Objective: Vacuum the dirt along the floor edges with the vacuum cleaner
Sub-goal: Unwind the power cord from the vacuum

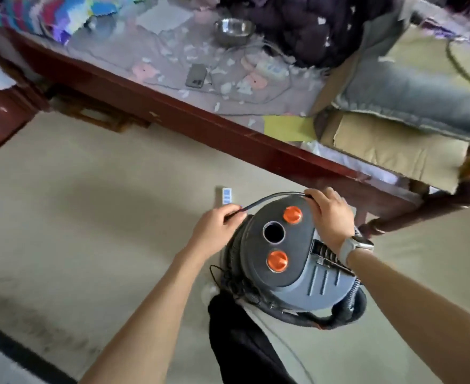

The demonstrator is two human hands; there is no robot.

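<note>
Both arms outstretched, left hand point(219, 220) and right hand point(329, 214) (watch-strapped) each gripping black cord point(278, 195) over vacuum cleaner point(289, 261).

Bare floor point(76, 217) lies open to the left and near side of the vacuum cleaner point(286, 261). Just beyond and to the right, the dark wooden bed rail point(200, 126) runs diagonally, blocking the far side. A black hose point(339, 317) loops around the vacuum's near right, and a small card point(227, 195) lies just beyond it.
</note>
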